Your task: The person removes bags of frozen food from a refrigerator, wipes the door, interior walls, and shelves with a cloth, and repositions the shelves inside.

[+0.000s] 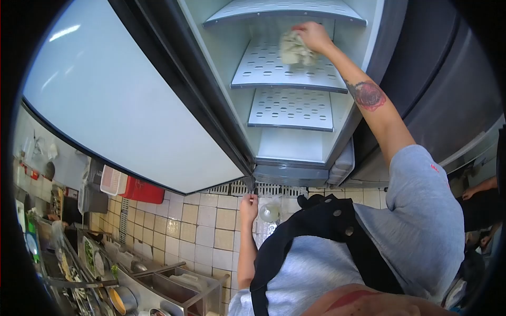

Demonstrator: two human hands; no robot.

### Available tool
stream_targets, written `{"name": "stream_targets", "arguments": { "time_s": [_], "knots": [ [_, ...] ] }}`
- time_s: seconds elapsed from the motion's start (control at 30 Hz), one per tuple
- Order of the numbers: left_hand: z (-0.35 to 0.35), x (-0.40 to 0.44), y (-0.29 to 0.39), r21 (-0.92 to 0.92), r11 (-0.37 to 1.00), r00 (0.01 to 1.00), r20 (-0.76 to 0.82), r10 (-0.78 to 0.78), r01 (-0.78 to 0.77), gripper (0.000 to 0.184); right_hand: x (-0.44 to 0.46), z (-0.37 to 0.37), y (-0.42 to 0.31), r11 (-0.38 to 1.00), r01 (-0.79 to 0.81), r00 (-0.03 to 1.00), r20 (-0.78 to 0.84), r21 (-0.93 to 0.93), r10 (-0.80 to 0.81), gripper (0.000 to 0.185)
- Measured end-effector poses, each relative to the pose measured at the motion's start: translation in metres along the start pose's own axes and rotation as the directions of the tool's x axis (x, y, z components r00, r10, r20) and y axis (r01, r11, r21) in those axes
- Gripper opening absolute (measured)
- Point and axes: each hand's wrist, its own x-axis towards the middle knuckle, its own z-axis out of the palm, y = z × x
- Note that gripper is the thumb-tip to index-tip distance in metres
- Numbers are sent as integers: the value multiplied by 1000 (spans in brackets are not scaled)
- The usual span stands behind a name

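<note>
My right hand (314,38) is closed on a pale, crumpled cloth (296,49) inside an open upright fridge. The cloth is blurred and hangs over a white slotted shelf (263,73); whether it touches the shelf I cannot tell. A higher shelf (284,11) and a lower shelf (290,113) are also in view. My left hand (249,204) hangs low with curled fingers, near the bottom corner of the fridge door (142,95). What it holds, if anything, is hidden. A round, pale container (270,212) is on the floor beside it.
The open door fills the left side. Below it stand a red bin (144,189) and a white basket (113,180). A metal counter with pans (124,300) is at lower left. Another person's hand (477,188) shows at the right edge. A drain grate (282,190) crosses the tiled floor.
</note>
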Motion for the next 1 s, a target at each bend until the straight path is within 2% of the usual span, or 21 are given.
{"name": "stream_targets", "arguments": {
  "time_s": [0.03,0.1,0.17,0.23,0.27,0.37,0.47,0.53,0.6,0.67,0.73,0.8,0.83,0.87,0.93,1.0],
  "knots": [
    [-1,6,9,17,1000,1000,-2,20,-20,17,-2,14,36,997,-58,997,-62,-49,55,33],
    [-7,27,40,41,986,985,-52,166,-164,16,-14,36,94,931,-239,969,-3,-277,247,49],
    [-9,60,80,78,944,939,-105,327,-320,14,-23,48,119,784,-447,798,205,-430,567,63],
    [-12,94,133,130,889,878,-143,456,-440,14,-46,103,160,691,-422,893,-137,-587,429,67],
    [-15,109,167,158,864,851,-157,501,-479,15,-46,123,174,627,-430,902,-293,-650,316,69],
    [-18,160,247,198,791,766,-200,611,-579,24,-12,155,199,590,-530,846,-334,-609,415,57],
    [-13,220,292,282,731,700,-219,680,-621,34,43,160,233,794,-536,818,57,-287,572,48],
    [-10,266,303,378,711,692,-213,690,-593,40,86,214,316,879,-239,947,102,-413,305,46],
    [-5,302,303,475,713,725,-202,658,-515,48,104,242,329,931,-110,973,153,-348,172,48],
    [4,325,294,564,686,738,-187,649,-460,55,125,226,271,981,-160,970,166,-108,176,55],
    [8,335,292,605,665,741,-175,648,-439,65,151,278,262,988,-14,994,-107,-152,-3,51],
    [9,340,290,584,679,728,-207,654,-444,67,159,296,209,988,-32,996,-85,-151,19,43],
    [10,338,288,572,689,725,-222,653,-445,67,163,299,190,996,76,993,94,-36,-73,41],
    [10,337,288,562,703,740,-220,636,-437,71,166,302,174,982,165,949,257,97,-185,39],
    [11,336,288,520,718,738,-225,637,-462,75,163,318,146,921,-26,903,404,388,-145,34],
    [7,336,284,458,728,724,-229,651,-510,81,151,314,125,903,8,889,411,429,-203,31]
  ]
}}
